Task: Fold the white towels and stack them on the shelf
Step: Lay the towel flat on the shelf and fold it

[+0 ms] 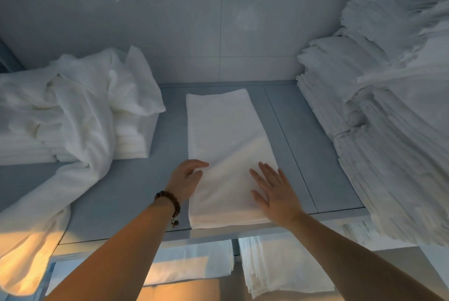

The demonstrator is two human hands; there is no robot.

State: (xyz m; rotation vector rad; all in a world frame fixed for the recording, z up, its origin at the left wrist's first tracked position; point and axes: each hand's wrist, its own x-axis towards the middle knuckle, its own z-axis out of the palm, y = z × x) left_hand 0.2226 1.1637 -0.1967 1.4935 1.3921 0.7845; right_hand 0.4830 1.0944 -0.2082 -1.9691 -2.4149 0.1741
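A white towel [226, 145], folded into a long narrow strip, lies flat on the grey shelf [136, 186], running from the front edge toward the back wall. My left hand [185, 179], with a bead bracelet on the wrist, curls its fingers at the towel's left edge near the front. My right hand [275, 191] rests flat, fingers spread, on the towel's right front part. Neither hand grips the cloth.
A heap of unfolded white towels [80, 111] lies over a folded stack at the left, one end hanging off the shelf front. A tall leaning stack of folded towels [379, 116] fills the right side. More folded towels [279, 262] lie on a lower shelf.
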